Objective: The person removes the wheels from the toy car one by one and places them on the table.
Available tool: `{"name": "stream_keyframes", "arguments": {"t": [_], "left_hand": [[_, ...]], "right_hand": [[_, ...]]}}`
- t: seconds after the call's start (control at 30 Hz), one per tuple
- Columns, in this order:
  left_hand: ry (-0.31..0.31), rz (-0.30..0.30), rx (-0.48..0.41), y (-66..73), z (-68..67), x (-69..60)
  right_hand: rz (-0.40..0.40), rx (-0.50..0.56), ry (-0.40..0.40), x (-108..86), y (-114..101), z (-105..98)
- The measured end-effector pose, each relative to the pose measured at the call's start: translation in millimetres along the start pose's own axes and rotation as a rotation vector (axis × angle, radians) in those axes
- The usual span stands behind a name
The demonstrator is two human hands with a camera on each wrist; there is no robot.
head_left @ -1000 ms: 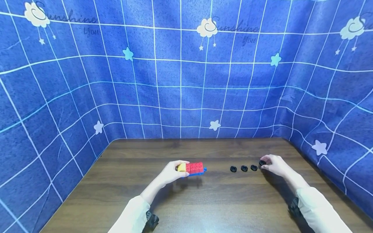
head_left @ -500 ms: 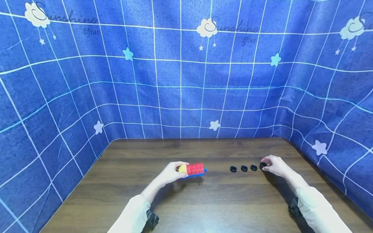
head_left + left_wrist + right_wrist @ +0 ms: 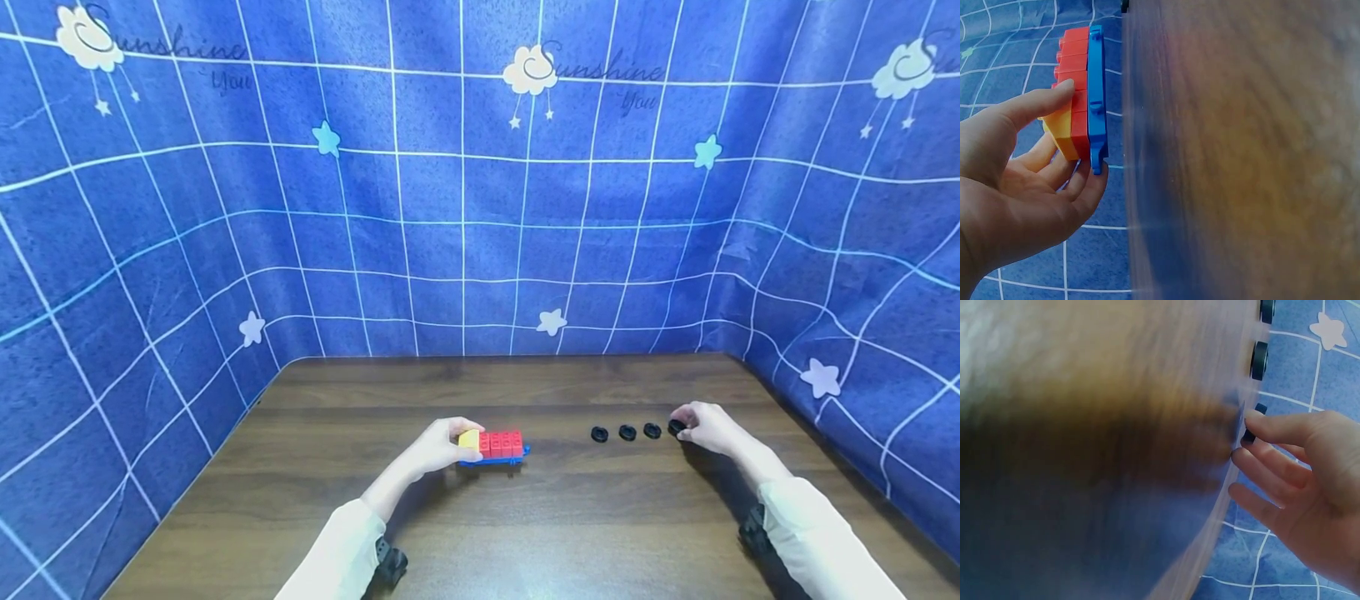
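Observation:
My left hand grips a toy brick vehicle by its left end, thumb on the near side. The vehicle has red studded bricks, a yellow sloped brick and a long blue base with a small hitch at its right end. In the left wrist view a gap shows between the base and the table. Over on the right, my right hand pinches a small black wheel between thumb and fingers. Three similar black wheels lie in a row to the left of it.
Both hands are over a brown wood-grain table. Blue curtain fabric with white grid lines surrounds its back and sides. A dark wrist device sits on the left forearm, another on the right.
My left hand has lowered the brick vehicle slightly toward the table and levelled it. The right hand has brought its wheel slightly nearer, in line with the row.

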State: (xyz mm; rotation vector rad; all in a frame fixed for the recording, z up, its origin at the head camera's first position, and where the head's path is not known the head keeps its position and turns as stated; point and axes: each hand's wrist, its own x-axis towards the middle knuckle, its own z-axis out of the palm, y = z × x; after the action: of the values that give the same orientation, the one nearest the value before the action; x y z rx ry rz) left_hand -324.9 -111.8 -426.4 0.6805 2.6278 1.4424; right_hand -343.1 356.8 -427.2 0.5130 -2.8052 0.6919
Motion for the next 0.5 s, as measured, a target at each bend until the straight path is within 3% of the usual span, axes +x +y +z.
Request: {"name": "stream_keyframes", "arguments": {"t": [0.33, 0.5], "left_hand": [[-0.009, -0.013, -0.008, -3.3, -2.0, 0.4], [-0.009, -0.052, 0.003, -2.6, -0.3, 1.0]], "right_hand": [[-0.025, -0.015, -0.024, 1.9, -1.9, -0.7], [-0.026, -0.022, -0.027, 1.9, -0.1, 0.2]]}}
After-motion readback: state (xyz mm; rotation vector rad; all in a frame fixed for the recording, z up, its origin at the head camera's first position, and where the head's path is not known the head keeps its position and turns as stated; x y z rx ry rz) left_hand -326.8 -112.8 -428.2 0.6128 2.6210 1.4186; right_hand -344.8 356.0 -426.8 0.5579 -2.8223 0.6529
